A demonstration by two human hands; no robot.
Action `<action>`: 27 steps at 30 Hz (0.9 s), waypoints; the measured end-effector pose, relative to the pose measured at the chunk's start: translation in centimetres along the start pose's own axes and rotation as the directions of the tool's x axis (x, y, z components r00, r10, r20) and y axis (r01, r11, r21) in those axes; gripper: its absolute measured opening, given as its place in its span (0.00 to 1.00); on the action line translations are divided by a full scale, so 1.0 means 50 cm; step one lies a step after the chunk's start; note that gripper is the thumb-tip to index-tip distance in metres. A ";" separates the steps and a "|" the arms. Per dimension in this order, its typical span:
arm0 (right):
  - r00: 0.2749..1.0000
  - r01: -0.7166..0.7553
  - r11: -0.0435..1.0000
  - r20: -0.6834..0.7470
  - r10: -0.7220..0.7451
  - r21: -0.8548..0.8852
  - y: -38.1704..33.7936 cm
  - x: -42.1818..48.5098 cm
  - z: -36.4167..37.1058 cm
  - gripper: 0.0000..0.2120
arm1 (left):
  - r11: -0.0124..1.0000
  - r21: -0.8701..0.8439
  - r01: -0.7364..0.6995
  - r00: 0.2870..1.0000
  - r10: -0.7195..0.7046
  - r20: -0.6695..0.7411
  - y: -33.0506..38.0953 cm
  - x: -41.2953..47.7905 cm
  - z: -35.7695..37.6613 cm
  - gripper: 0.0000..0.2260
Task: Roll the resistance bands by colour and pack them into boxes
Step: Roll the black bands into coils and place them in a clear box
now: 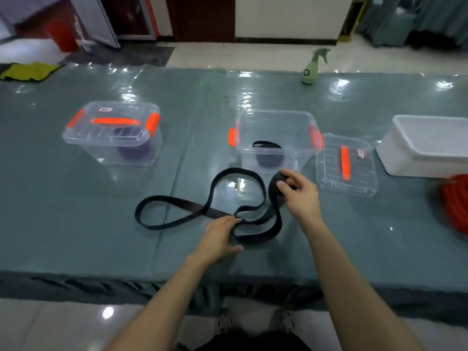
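Left hand (220,234) flat on the table (76,224), fingers pinning the loose black band (177,220); right hand (300,196) gripping its rolled end. Behind, open box (276,122) holding a black roll (268,154), lid (347,164) beside. Closed box (112,134) far left, with what looks like a purple roll (134,150).

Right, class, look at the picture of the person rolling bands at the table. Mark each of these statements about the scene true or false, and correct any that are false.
1. The right hand holds the rolled end of the black band. True.
2. The box on the left has its lid off. False: its lid is clipped on; the middle box is the open one.
3. The loose lid lies to the right of the open box. True.
4. The open box is empty. False: a dark rolled band sits inside.
5. The spray bottle is red. False: it is green.
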State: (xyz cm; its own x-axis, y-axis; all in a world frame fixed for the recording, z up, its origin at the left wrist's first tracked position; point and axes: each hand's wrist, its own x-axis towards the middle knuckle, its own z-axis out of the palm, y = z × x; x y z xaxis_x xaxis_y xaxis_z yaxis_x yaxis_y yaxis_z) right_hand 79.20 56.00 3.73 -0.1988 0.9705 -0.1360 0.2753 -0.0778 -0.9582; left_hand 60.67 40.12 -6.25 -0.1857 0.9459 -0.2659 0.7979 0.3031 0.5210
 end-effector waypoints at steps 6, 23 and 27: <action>0.978 -0.145 0.919 -0.087 0.189 0.366 0.045 -0.040 -0.055 0.21 | 0.971 0.234 -0.054 0.971 0.106 -0.216 0.003 0.042 0.033 0.09; 0.779 0.381 0.912 0.582 -0.231 -0.149 -0.264 0.099 0.038 0.16 | 0.879 -0.370 -0.301 0.925 0.176 -0.336 0.171 0.104 -0.515 0.12; 0.813 0.442 0.870 0.508 -0.285 -0.219 -0.207 0.103 0.034 0.07 | 0.874 -0.456 -0.170 0.982 0.113 -0.149 0.124 0.083 -0.465 0.16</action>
State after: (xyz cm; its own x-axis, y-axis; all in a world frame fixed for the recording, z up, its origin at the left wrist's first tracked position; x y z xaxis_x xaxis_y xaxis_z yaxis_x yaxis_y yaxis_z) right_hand 73.74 61.43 12.54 -0.7177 0.6955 0.0348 0.3576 0.4110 -0.8386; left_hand 51.52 48.59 14.73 -0.1777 0.9807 -0.0814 0.4676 0.1570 0.8699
